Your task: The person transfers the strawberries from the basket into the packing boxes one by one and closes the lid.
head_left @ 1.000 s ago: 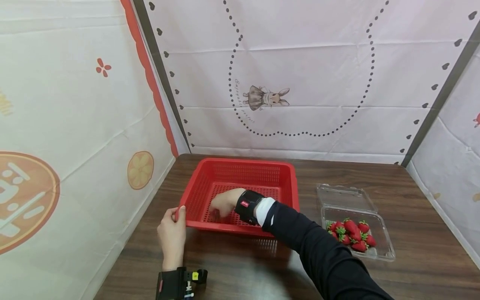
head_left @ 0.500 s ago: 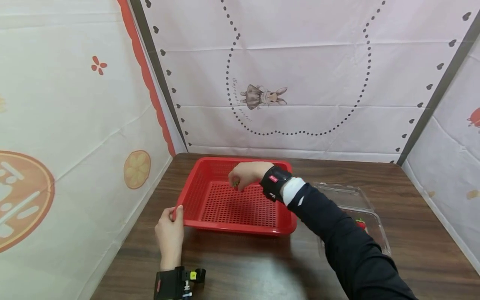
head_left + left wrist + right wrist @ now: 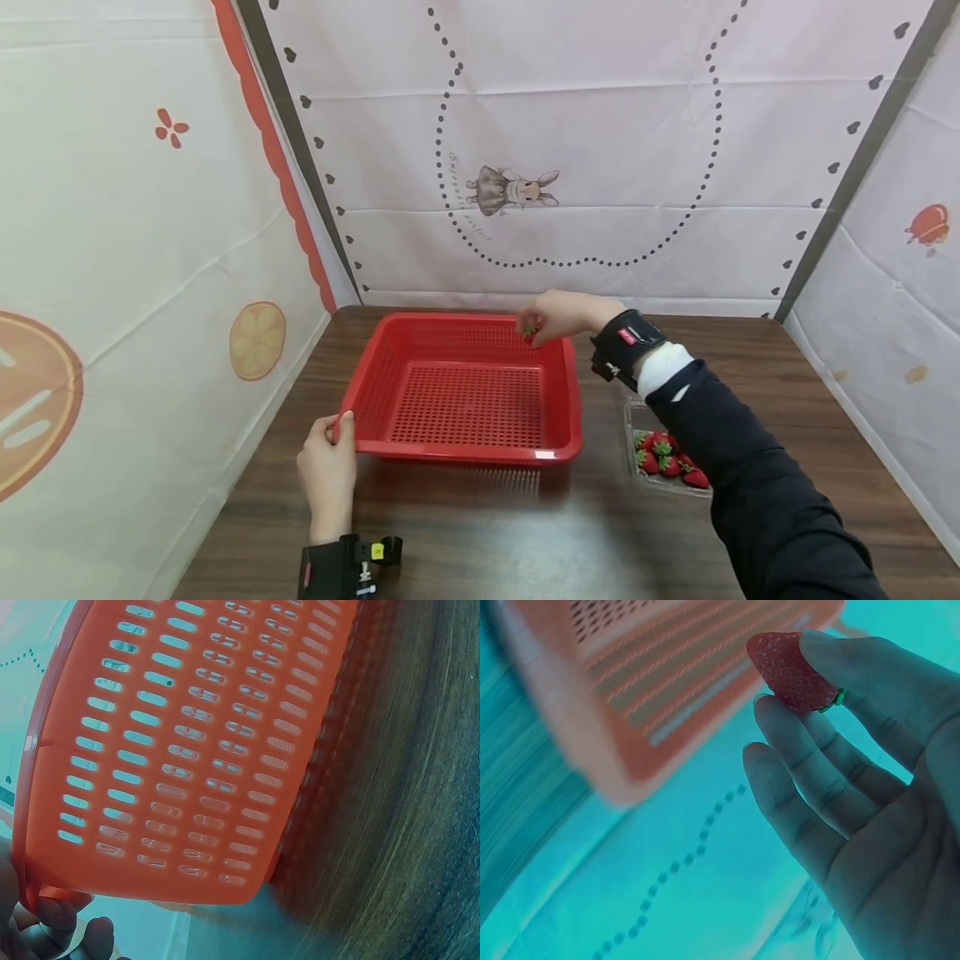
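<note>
A strawberry (image 3: 791, 671) with a green cap is pinched between the thumb and fingers of my right hand (image 3: 562, 317). That hand is above the back right corner of the red plastic basket (image 3: 457, 454), whose slotted floor shows no fruit. My left hand (image 3: 327, 467) grips the basket's front left corner, the thumb over the rim; in the left wrist view its curled fingers (image 3: 56, 919) sit under the rim. To the right, several strawberries (image 3: 663, 454) lie in a clear plastic clamshell box (image 3: 678, 489), partly hidden behind my right sleeve.
The wooden table (image 3: 465, 542) carries both containers. A printed cloth (image 3: 600, 167) hangs close behind the basket, with more cloth walls at left and right. My right forearm (image 3: 750, 467) crosses over the clamshell's right part and its lid.
My right hand has risen from the basket's floor and moved right and back to its far right corner, holding the strawberry. My left hand keeps its grip on the basket corner.
</note>
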Motion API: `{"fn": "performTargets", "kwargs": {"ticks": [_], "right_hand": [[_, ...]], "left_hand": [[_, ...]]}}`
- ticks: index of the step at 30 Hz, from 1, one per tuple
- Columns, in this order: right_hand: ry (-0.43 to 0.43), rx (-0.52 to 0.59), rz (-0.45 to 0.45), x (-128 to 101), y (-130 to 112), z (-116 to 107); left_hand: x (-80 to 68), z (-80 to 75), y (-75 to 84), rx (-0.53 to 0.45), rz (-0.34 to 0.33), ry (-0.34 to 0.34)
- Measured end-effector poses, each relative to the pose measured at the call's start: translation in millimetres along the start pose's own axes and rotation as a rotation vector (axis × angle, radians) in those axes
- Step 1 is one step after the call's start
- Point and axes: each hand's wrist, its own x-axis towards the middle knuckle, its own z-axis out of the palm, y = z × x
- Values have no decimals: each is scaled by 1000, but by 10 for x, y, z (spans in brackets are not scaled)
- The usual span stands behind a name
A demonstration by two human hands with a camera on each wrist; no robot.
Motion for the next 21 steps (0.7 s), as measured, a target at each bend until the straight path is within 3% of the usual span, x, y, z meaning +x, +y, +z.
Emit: {"fn": "performTargets", "kwargs": {"ticks": [9,21], "right_hand": [[64,55,76,-596,314,-41],[128,84,162,-1416,698,183]], "left_hand": [[-4,-15,-11,-14,-16,-30],[7,12,5,5,4,-16]]}}
